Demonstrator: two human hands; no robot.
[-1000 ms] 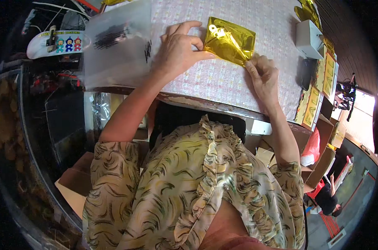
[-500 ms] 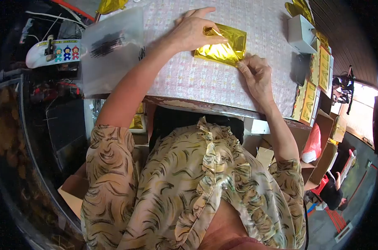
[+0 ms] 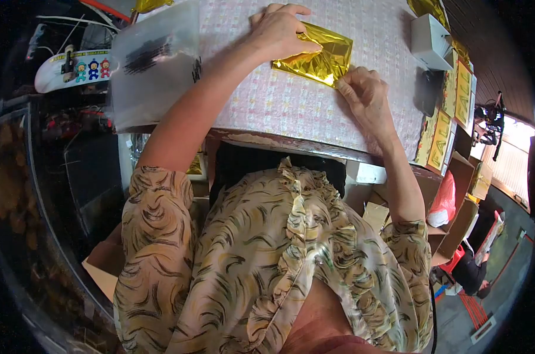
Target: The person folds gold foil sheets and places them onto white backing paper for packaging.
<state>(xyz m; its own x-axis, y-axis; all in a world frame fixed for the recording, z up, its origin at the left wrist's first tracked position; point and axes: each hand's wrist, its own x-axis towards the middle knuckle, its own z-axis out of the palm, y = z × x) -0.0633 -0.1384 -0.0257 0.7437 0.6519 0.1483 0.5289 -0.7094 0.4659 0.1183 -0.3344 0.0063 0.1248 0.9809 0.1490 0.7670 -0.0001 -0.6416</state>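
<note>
A pale pink checked cloth covers the table [image 3: 291, 109] at which the person sits. The left hand [image 3: 282, 30] lies on the far left corner of a crinkled gold foil sheet [image 3: 325, 58], fingers closed over its folded edge. The right hand [image 3: 365, 94] pinches the sheet's near right corner. The foil lies on the cloth between both hands. To the left sits a frosted clear plastic bag [image 3: 155, 65], and to the right a small white box [image 3: 431, 41] and a row of flat gold packets [image 3: 450, 112] along the edge.

Packing wkshop: foil-pack stacks [image 3: 450, 115], cardboard boxes [image 3: 463, 219]
</note>
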